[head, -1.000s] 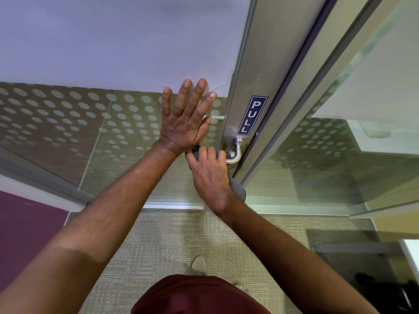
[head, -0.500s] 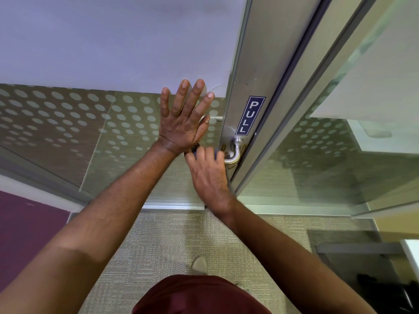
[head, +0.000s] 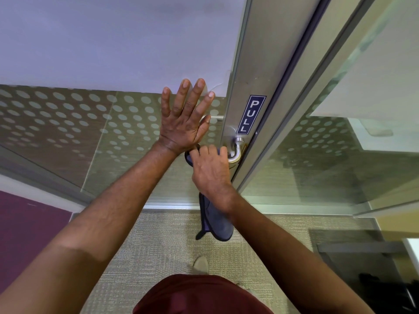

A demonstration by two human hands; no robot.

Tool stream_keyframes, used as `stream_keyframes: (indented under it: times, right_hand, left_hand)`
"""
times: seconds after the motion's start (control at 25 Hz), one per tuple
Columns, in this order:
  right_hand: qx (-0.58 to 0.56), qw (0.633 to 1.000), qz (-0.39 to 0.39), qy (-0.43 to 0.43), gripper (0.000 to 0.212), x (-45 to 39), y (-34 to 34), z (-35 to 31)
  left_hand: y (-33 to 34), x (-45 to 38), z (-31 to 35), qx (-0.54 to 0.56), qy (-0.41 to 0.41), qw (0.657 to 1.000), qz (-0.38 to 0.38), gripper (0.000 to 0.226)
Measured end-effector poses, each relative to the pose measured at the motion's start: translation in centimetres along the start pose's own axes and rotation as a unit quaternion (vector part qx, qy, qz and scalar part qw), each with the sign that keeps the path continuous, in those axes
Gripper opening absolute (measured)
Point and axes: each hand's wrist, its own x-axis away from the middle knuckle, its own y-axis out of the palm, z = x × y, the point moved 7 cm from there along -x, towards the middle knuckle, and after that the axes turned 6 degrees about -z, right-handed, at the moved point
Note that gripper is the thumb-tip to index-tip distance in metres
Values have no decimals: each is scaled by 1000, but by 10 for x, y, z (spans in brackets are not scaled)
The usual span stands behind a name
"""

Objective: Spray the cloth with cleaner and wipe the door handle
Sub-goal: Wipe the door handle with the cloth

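Grey-blue cloth (head: 216,220) draped over silver handle (head: 235,152).

door handle (head: 235,152): lever end hidden under the right hand (head: 210,173)
cloth (head: 215,220): middle covered by the right hand and wrist
both forearms: cut off by the bottom edge

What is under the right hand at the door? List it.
Under the right hand is a blue-grey cloth, its tail hanging below the wrist. The fingers press it onto the metal door handle; only the handle's bend shows, and the covered lever part cannot be seen.
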Motion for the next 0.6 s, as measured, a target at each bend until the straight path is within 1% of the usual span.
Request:
stream_keyframes:
  times: [0.08, 0.16, 0.2, 0.32, 0.4, 0.44, 0.52, 0.6]
  right_hand:
    - [43, 999, 29, -8, 33, 16, 4, -5]
    - [70, 997, 38, -16, 44, 23, 5, -6]
    - [65, 997, 30, -24, 43, 19, 4, -6]
    - [16, 999, -23, -34, 22, -4, 1, -1]
    - [-14, 1000, -14, -19, 16, -10, -1, 3]
    - [-20, 1000, 9, -16, 19, -7, 1, 3]
    - [-14, 998, 60, -19, 37, 10, 7, 3]
    - [7, 997, 76, -30, 52, 26, 18, 6]
  left_hand:
    - [0, -1, 0, -2, 1, 1000, 1, 59]
    - [1, 0, 0, -5, 2, 1000, 2, 60]
    - [1, 0, -1, -5, 3, 1000, 0, 61]
    - [2, 1, -1, 3, -2, 1000, -5, 64]
    - [1, 1, 0, 3, 0, 1000, -4, 65]
    - [1, 1, 0, 3, 0, 1000, -2, 65]
    - [1, 0, 0, -2, 1, 1000, 0, 65]
    - [1, 0, -1, -6, 3, 1000, 1, 66]
